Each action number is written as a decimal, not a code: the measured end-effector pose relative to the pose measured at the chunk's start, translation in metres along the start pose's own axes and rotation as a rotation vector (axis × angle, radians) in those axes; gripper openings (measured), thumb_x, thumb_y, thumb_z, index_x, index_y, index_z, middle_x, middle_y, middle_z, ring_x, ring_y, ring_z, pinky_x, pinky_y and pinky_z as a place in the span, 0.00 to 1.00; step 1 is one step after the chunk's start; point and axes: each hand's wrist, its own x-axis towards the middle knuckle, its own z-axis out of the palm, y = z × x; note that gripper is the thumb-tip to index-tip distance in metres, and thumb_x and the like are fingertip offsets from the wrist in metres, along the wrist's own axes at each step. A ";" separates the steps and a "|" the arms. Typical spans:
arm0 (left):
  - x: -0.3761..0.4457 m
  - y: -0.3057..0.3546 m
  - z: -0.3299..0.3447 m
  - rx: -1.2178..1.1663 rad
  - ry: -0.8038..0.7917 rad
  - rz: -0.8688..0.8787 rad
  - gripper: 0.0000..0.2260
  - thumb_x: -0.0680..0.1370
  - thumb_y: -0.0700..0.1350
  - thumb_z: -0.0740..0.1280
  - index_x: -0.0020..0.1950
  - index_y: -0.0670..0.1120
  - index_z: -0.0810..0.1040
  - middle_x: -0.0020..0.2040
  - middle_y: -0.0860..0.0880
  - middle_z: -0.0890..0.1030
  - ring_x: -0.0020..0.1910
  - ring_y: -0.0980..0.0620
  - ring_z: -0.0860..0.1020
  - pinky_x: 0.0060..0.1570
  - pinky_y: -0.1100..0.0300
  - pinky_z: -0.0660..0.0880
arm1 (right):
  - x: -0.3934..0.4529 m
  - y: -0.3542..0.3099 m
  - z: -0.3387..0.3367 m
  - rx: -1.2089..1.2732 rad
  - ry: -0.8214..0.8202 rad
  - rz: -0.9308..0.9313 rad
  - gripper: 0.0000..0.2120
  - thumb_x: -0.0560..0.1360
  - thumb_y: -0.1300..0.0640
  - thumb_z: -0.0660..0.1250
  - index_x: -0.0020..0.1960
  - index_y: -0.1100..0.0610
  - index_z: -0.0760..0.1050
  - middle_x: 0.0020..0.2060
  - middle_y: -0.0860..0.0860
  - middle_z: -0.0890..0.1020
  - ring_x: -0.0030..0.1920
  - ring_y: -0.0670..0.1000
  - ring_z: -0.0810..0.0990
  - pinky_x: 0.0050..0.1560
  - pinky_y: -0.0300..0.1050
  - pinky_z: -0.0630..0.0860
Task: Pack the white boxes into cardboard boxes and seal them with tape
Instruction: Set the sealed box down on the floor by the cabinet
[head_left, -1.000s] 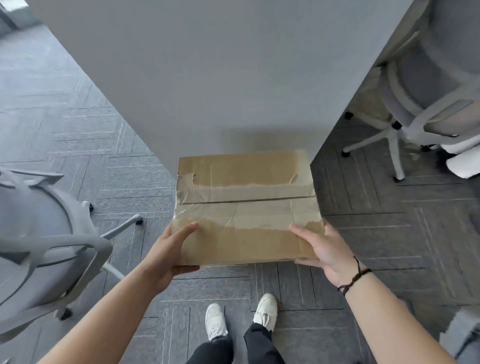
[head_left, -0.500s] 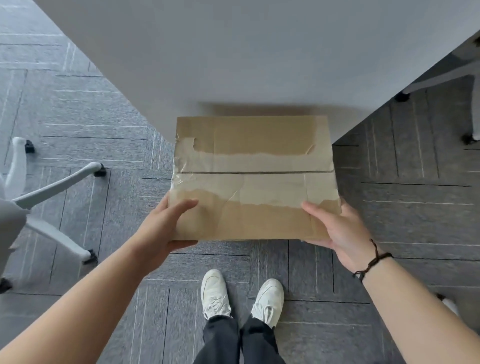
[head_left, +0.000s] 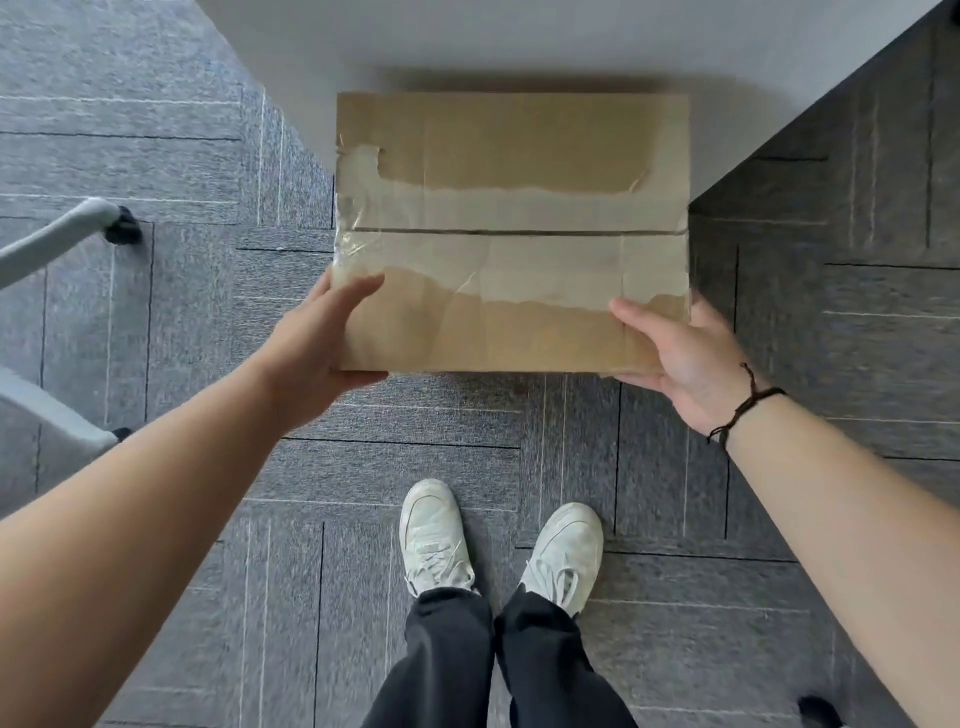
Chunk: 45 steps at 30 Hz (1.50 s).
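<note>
Holding the cardboard box (head_left: 511, 228) by its near corners, both hands were clamped on: left hand (head_left: 317, 343) with its thumb on top, right hand (head_left: 675, 353) with thumb on top and fingers underneath. Beyond the fingertips, the taped seam (head_left: 509, 244) was shut and the far half sat over the grey table (head_left: 519, 47). Best bet, I'd say: keep it level and slide it fully on before letting go.
</note>
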 end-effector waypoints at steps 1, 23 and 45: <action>0.005 -0.003 -0.002 -0.005 -0.006 0.010 0.16 0.80 0.54 0.66 0.68 0.58 0.73 0.64 0.48 0.78 0.63 0.43 0.78 0.60 0.40 0.77 | 0.003 0.003 0.001 -0.001 0.003 -0.006 0.20 0.71 0.50 0.78 0.59 0.45 0.74 0.59 0.48 0.82 0.59 0.52 0.82 0.54 0.63 0.82; 0.039 0.003 -0.005 0.000 -0.067 0.120 0.10 0.86 0.51 0.57 0.64 0.53 0.74 0.55 0.51 0.78 0.46 0.54 0.77 0.48 0.59 0.75 | 0.013 -0.010 0.006 -0.023 0.057 -0.095 0.05 0.77 0.45 0.71 0.51 0.43 0.77 0.52 0.40 0.83 0.57 0.45 0.82 0.70 0.55 0.74; 0.033 -0.002 0.009 0.213 0.082 0.116 0.22 0.80 0.61 0.60 0.71 0.55 0.71 0.65 0.50 0.77 0.63 0.46 0.76 0.67 0.41 0.73 | -0.003 0.006 -0.007 -0.152 0.158 -0.073 0.39 0.61 0.23 0.71 0.66 0.42 0.75 0.62 0.42 0.81 0.64 0.49 0.78 0.69 0.60 0.73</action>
